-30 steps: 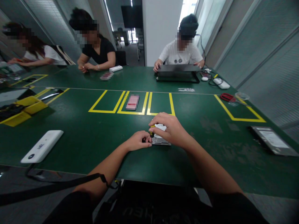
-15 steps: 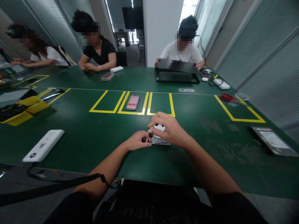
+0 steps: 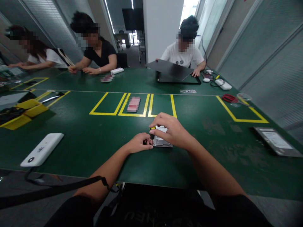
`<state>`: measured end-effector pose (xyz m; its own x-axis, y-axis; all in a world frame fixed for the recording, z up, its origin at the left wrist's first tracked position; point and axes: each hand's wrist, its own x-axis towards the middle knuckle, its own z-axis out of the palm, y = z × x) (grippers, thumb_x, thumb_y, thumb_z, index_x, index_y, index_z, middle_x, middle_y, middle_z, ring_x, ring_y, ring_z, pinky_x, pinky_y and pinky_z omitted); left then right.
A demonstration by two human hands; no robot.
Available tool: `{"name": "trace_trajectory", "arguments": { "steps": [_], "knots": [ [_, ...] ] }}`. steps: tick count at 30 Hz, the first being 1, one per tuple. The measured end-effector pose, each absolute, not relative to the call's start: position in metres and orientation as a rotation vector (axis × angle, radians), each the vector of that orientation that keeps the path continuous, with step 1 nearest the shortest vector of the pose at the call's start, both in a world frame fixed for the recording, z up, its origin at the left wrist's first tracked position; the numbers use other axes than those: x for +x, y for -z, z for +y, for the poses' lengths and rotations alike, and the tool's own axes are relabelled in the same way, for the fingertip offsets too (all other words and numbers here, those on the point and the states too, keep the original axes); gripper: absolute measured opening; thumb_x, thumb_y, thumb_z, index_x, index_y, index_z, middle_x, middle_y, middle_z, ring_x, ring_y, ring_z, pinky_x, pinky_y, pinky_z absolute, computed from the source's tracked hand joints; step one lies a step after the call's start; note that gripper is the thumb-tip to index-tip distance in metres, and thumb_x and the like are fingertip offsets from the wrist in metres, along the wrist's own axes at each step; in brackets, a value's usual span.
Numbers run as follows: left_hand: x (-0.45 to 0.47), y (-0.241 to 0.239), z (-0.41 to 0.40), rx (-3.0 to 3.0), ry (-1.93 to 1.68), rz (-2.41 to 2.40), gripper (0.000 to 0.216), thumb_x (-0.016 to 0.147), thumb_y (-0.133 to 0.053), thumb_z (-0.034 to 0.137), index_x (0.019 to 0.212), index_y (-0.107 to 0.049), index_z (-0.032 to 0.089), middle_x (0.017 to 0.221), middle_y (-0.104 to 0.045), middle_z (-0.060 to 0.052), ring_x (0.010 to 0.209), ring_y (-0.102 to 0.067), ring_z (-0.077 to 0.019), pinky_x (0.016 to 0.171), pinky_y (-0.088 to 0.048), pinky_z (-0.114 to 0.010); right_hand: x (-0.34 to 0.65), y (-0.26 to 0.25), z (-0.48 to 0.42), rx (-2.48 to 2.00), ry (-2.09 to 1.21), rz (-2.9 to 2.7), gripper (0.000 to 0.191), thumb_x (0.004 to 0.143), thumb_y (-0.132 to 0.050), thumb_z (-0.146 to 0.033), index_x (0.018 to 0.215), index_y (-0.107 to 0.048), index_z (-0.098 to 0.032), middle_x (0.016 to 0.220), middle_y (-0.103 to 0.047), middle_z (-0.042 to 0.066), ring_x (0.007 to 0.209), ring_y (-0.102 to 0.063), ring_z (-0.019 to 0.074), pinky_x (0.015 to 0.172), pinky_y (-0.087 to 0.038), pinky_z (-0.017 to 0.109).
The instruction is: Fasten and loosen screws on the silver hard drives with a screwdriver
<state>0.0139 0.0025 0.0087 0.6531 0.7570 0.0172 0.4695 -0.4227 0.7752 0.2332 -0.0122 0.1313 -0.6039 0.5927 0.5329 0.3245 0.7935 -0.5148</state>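
A silver hard drive [image 3: 163, 142] with a pale label lies flat on the green table, in front of my body. My right hand [image 3: 171, 129] arches over it, fingers and thumb closed around a small yellow-and-black screwdriver [image 3: 152, 136]. The screwdriver points down at the drive's near left corner. My left hand [image 3: 139, 143] rests on the table at the drive's left edge. Its fingers are curled and its thumb lies beside the screwdriver shaft, gripping the drive's side. The fingers partly hide something dark there, and my right hand covers much of the drive's top.
Another drive [image 3: 276, 141] lies at the right. A white power bank [image 3: 42, 149] with a black strap is at the left, below yellow bins [image 3: 35, 107]. Red-handled scissors [image 3: 229, 98], a pink phone [image 3: 133, 104] and yellow tape outlines lie farther back. Several people sit opposite.
My hands, the drive and the screwdriver hold nearly the same place. Across the table, a person's dark panel has shifted left and tilted over its frame. Another person's hand has moved left.
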Motion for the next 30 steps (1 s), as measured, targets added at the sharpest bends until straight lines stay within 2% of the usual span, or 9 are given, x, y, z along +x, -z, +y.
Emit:
{"name": "trace_trajectory", "arguments": {
  "steps": [14,21,25,30],
  "knots": [
    [0.0144,-0.0121,0.0028,2.091,-0.464,0.909,0.024,0.080,-0.072,0.037,0.079,-0.063,0.015,0.072,-0.058,0.002,0.068,-0.051,-0.0115,0.063,-0.039,-0.023,0.2331,-0.1318,-0.0144,-0.717,-0.420,-2.268,0.013,0.090,-0.056,-0.018,0.099,-0.065,-0.014,0.098,-0.066,0.004,0.091,-0.055,0.0146,0.083,-0.040,0.028],
    [0.0147,-0.0107,0.0028,2.104,-0.472,0.930,0.025,0.079,-0.072,0.035,0.075,-0.060,0.014,0.073,-0.060,0.001,0.068,-0.052,-0.0115,0.062,-0.039,-0.023,0.2334,-0.1326,-0.0143,-0.707,-0.446,-2.305,0.010,0.092,-0.060,-0.022,0.097,-0.063,-0.013,0.094,-0.061,0.003,0.086,-0.052,0.0130,0.078,-0.038,0.024],
    [0.0145,-0.0114,0.0030,2.107,-0.471,0.899,0.021,0.080,-0.070,0.034,0.080,-0.063,0.014,0.076,-0.061,0.000,0.070,-0.053,-0.0119,0.065,-0.041,-0.023,0.2332,-0.1316,-0.0156,-0.780,-0.414,-2.315,0.012,0.090,-0.063,-0.021,0.098,-0.062,-0.012,0.093,-0.061,0.004,0.084,-0.051,0.0132,0.078,-0.037,0.024],
    [0.0140,-0.0106,0.0038,2.127,-0.472,0.883,0.018,0.080,-0.070,0.032,0.082,-0.064,0.015,0.077,-0.060,0.001,0.071,-0.053,-0.0121,0.066,-0.041,-0.023,0.2322,-0.1289,-0.0153,-0.924,-0.447,-2.402,0.020,0.089,-0.067,-0.021,0.107,-0.064,-0.011,0.101,-0.064,0.006,0.089,-0.056,0.0150,0.082,-0.039,0.025]
  ]
}}
